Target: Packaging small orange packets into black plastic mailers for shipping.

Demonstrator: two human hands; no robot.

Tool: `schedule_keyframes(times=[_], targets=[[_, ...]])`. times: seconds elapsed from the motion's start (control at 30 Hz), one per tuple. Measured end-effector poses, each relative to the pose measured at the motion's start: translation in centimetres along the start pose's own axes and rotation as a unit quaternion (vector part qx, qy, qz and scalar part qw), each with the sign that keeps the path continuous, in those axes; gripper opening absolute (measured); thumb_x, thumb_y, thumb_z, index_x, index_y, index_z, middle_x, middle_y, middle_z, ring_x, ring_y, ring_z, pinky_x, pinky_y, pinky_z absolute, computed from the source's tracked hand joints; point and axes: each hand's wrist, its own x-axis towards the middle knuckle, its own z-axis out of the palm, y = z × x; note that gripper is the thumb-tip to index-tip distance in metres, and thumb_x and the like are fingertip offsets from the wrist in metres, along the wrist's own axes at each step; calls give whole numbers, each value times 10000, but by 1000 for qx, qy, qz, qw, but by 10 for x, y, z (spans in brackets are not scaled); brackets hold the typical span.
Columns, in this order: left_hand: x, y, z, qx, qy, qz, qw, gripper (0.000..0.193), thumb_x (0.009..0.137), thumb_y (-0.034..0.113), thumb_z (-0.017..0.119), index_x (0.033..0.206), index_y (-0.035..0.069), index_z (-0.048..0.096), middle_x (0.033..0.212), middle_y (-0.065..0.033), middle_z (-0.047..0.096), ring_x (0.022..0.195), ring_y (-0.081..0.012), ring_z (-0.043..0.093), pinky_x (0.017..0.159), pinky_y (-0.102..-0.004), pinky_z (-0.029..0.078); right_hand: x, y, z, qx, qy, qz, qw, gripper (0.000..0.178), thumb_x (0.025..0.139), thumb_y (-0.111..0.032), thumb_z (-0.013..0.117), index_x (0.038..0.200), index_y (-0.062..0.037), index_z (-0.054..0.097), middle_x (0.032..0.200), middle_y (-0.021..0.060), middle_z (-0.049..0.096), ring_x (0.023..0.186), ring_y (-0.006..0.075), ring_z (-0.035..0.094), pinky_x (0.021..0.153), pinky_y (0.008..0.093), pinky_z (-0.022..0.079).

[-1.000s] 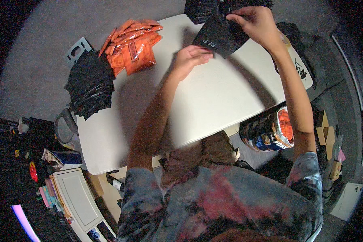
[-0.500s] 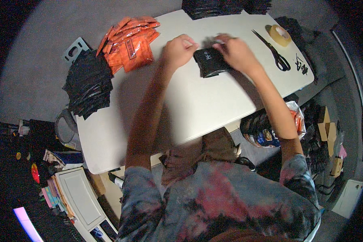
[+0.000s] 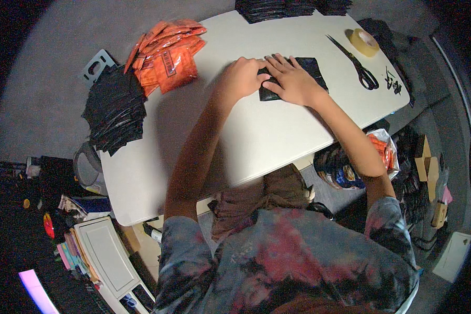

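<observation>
A black plastic packet [image 3: 313, 67] lies flat on the white table in front of me, its left part covered by my hands. My right hand [image 3: 294, 82] is laid palm down across it, fingers stretched out and slightly apart. At the packet's left edge is my left hand [image 3: 242, 78], its fingers curled and its thumb meeting the black plastic; the exact hold is partly hidden. The two hands touch or nearly touch at the fingertips.
Orange packets [image 3: 175, 65] are heaped at the table's left, beside a stack of black packets [image 3: 115, 110]. More black packets [image 3: 272, 9] line the far edge. On the right are scissors [image 3: 365, 76], a tape roll [image 3: 364, 43] and black scraps [image 3: 393, 83]. A bag [image 3: 384, 149] with orange packets stands below.
The black packet shows more of its length to the right, and its white lettering no longer shows. My right hand has gone from gripping it to lying flat; my left has moved onto its edge.
</observation>
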Motion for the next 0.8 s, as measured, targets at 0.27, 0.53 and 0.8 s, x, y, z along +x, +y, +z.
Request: schedule_keyframes(times=[0.27, 0.53, 0.8], targets=[[-4, -7, 8, 25, -24, 13, 999, 531, 944, 356, 633, 1361, 39, 551, 1264, -307, 592, 1104, -467, 615, 968, -503, 489, 3, 5, 11, 27, -24, 24, 999, 774, 1011, -594, 308, 1552, -41, 268, 1609, 162, 281, 1489, 359, 249, 1229, 500, 169], [-2, -12, 16, 63, -38, -17, 997, 682, 934, 438, 623, 1474, 65, 435, 1377, -383, 464, 1252, -509, 511, 1067, -500, 431, -3, 4, 16, 26, 12, 24, 999, 804, 1000, -621, 304, 1556, -43, 256, 1617, 153, 265, 1490, 360, 247, 1229, 498, 171], [-5, -33, 18, 60, -100, 25, 993, 737, 888, 443, 674, 1460, 41, 442, 1539, -135, 413, 1349, -497, 423, 1083, -534, 422, -3, 0, 13, 17, 7, 28, 999, 972, 930, -764, 317, 1544, -12, 266, 1609, 179, 270, 1487, 366, 250, 1224, 498, 184]])
